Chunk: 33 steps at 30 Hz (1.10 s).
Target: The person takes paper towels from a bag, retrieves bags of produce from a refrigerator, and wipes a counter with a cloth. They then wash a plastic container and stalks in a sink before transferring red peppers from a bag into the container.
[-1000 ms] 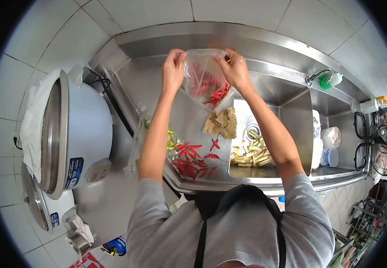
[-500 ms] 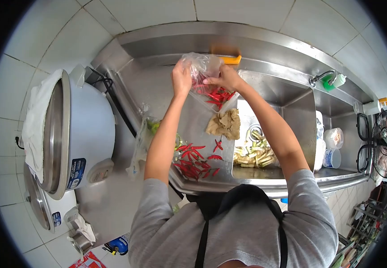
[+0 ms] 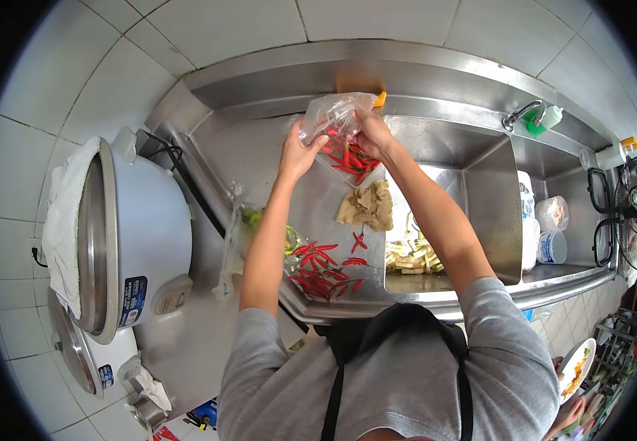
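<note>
Both hands grip a clear plastic bag (image 3: 342, 106) over the steel counter, left of the sink. My left hand (image 3: 303, 152) is closed on the bag's left side, thumb pointing inward. On the opposite side, my right hand (image 3: 372, 134) has its fingers closed on the plastic. Red chilies (image 3: 354, 160) show in and under the bag between the hands. Just below lies a crumpled brown cloth (image 3: 367, 205). Closer to my body, a pile of loose red chilies (image 3: 324, 275) is spread on the counter. A yellow handle (image 3: 381, 98) shows behind the bag.
Cut pale stalks (image 3: 414, 253) lie in the sink basin (image 3: 488, 184). Beside my left forearm is a bag of green peppers (image 3: 251, 217). A large rice cooker (image 3: 153, 213) stands at left. At lower right, another person's hand (image 3: 570, 414) is near a plate of food (image 3: 577, 370).
The bag has tilted and spread to the right between my hands, covering more of the yellow handle. My left hand has lowered slightly. A plate and another person's hand have appeared at lower right.
</note>
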{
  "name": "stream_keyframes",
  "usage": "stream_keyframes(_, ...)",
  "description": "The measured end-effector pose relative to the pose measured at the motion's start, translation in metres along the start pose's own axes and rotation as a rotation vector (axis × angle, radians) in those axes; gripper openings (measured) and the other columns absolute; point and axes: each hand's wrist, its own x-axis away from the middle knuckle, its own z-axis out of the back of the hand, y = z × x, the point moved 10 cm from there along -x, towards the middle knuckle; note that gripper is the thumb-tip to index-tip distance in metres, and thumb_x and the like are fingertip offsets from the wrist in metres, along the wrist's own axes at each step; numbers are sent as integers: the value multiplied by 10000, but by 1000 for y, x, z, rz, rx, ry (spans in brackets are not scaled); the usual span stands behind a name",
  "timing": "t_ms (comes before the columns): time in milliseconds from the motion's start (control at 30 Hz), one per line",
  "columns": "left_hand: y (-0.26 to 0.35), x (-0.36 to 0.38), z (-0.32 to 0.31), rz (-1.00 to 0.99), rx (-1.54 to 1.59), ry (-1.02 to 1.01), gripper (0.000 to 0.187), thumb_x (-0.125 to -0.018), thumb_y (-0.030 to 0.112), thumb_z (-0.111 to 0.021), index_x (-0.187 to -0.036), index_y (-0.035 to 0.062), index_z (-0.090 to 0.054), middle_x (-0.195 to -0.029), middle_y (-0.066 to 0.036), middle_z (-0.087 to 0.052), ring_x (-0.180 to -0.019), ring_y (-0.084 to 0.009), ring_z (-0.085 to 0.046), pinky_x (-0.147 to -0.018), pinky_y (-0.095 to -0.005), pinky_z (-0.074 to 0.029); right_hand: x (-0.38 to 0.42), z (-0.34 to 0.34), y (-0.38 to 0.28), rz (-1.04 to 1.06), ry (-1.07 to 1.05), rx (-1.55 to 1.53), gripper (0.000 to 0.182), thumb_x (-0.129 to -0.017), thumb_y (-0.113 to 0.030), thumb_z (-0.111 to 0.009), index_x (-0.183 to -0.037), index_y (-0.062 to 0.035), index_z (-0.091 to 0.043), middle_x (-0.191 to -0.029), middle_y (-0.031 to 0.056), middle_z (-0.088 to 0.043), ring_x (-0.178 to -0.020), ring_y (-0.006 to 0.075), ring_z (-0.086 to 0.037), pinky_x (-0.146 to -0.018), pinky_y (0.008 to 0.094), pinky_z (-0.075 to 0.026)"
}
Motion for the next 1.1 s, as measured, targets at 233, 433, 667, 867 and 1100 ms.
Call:
stream_keyframes(233, 13, -12, -9, 73, 445, -63, 82, -816, 48, -533, -860, 4, -585, -795, -34, -605, -721, -70, -514, -635, -223, -401, 23, -20, -49, 260, -128, 879, 367, -731, -193, -554, -1071, -59, -530, -934, 123, -552, -756, 204, -570, -658, 310, -486)
stream_keyframes(433, 69, -24, -26, -5, 589, -320, 160, -755, -27, -432, -784, 17, -582, -803, 15, -560, -676, -59, -465, -639, -205, -375, 38, -74, -64, 348, -380, 1088, 315, -760, -117, -551, -1063, -30, -538, -959, 61, -586, -838, 137, -550, -795, 276, -445)
stream_keyframes(667, 56, -29, 2, 65, 729, -131, 491, -765, 88, -445, -1251, 112, -378, -1159, -75, -437, -987, -158, -451, -827, -257, -365, 51, -75, -87, 366, -183, 834, 118, -824, -91, -504, -913, -26, -547, -841, 16, -576, -782, 84, -528, -699, 239, -436)
stream_keyframes(867, -2, -14, -37, 100, 618, -340, 427, -790, 107, -456, -1212, 43, -444, -1063, -101, -541, -959, -166, -508, -833, -289, -404, 31, -63, -87, 339, -230, 569, 194, -823, -156, -470, -936, -17, -545, -858, 35, -564, -796, 112, -512, -710, 280, -423)
stream_keyframes(1100, 25, -17, -20, -69, 172, -220, 168, -830, 62, -543, -966, -4, -615, -795, -68, -621, -699, -114, -561, -654, -238, -443, 62, -59, -89, 481, -100, 1385, 611, -730, -459, -631, -1194, -86, -492, -1054, 160, -564, -969, 281, -542, -842, 384, -416)
